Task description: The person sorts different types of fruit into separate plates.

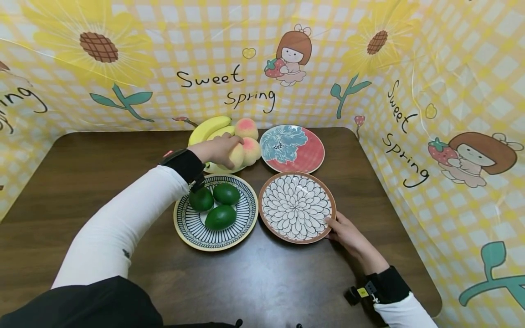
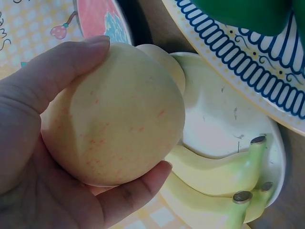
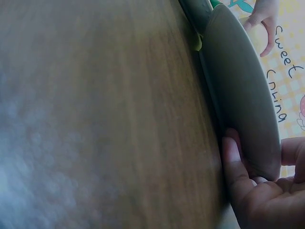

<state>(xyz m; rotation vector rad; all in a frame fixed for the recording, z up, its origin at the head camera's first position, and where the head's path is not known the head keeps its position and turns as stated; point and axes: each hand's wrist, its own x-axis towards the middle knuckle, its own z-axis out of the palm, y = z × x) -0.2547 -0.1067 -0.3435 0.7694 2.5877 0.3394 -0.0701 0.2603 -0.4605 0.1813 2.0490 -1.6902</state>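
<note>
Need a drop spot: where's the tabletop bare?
Bare table: in front of the striped plate and petal plate, between left sleeve and right hand; also left of the bananas, beyond that sleeve. Crowded: back centre, where the left hand grips a peach near the bananas.

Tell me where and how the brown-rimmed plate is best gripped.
The brown-rimmed plate is probably best pinched at its thin right rim, above and beneath, from the right: no dish crowds that side, whereas its left edge adjoins the dish of green fruit.

4 pl. (image 1: pixel 297 205), 3 pchs (image 1: pixel 251 151), 3 grn frts (image 1: pixel 220 217), 3 bans (image 1: pixel 209 130)
</note>
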